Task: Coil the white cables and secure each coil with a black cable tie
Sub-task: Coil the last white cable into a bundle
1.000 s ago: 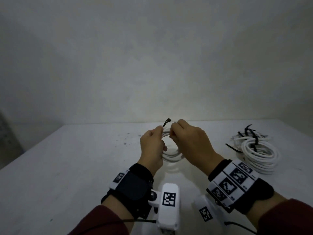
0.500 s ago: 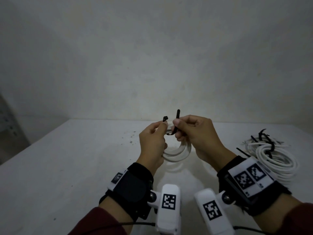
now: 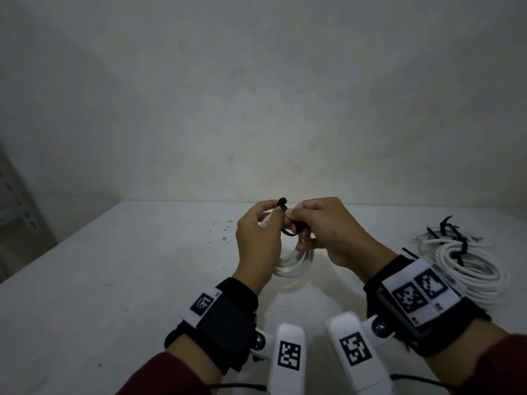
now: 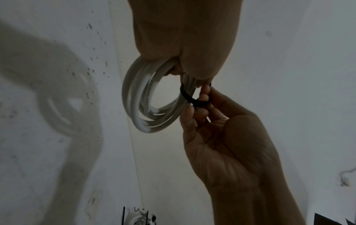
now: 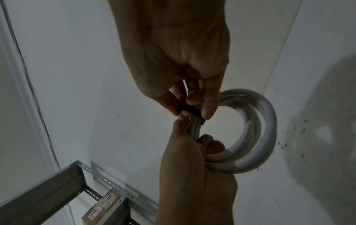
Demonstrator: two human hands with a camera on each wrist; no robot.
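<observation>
Around coil, tie, pinching hands.

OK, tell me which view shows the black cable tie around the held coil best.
The left wrist view: the black cable tie shows as a loop round the coil's strands, pinched by the right hand. The head view shows its head end and part of the strap between the hands. The right wrist view shows only a dark sliver.

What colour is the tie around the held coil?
Black tie, clearest in the left wrist view.
</observation>
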